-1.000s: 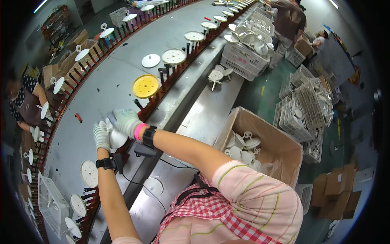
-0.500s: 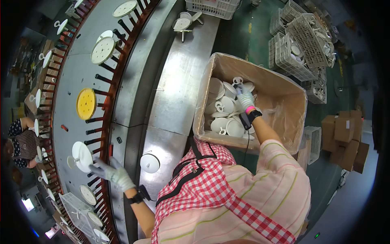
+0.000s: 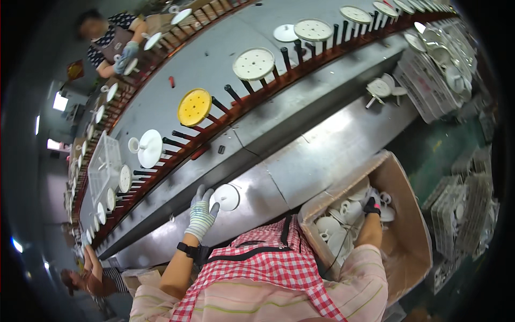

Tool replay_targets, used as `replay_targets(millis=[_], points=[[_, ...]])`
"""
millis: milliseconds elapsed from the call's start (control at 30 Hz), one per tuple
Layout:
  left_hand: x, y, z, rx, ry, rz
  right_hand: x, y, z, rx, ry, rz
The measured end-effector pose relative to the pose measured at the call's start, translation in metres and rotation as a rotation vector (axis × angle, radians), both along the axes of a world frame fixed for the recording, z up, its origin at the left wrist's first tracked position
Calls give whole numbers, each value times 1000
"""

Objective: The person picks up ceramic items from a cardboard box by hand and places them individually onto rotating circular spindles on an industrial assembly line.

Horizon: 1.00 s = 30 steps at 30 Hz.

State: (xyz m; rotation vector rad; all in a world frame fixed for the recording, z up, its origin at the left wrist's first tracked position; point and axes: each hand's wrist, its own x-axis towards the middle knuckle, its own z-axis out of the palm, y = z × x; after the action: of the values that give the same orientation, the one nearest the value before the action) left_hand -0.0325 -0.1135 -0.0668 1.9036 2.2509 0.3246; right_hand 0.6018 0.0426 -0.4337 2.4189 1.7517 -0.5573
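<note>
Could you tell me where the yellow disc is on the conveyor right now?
In the head view, the yellow disc sits upper left of centre on the conveyor, between a white perforated disc and a white cup part.

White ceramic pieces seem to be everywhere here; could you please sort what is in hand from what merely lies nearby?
In hand:
left gloved hand at white round ceramic lid
right hand in brown cardboard box of white cups

Lying about:
yellow perforated disc
white wire basket

The gloved left hand [image 3: 202,214] touches a white disc [image 3: 227,197] on the steel bench [image 3: 300,161], while the right hand [image 3: 372,204] reaches among white cups [image 3: 343,214] in a cardboard box [image 3: 413,214].
</note>
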Motion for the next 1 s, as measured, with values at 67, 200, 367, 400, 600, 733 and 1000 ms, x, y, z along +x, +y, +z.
replay_targets(millis=[67,200,367,400,600,733,1000], points=[[-2,-24,-4,-111,61,74,1,5,15,-20,22,-60],[5,-36,4,-270,-17,104,17,-8,32,21,56,-163],[-13,-49,-18,-239,-78,103,11,-93,47,545,396,-376],[-23,-78,-10,-241,-26,216,-67,-70,101,524,514,-385],[-36,-54,-21,-117,-163,185,-210,-15,318,959,753,45],[-30,-8,18,15,-272,-6,-335,86,420,1196,731,617],[-34,56,80,256,-450,-419,-491,210,447,1016,180,912]])
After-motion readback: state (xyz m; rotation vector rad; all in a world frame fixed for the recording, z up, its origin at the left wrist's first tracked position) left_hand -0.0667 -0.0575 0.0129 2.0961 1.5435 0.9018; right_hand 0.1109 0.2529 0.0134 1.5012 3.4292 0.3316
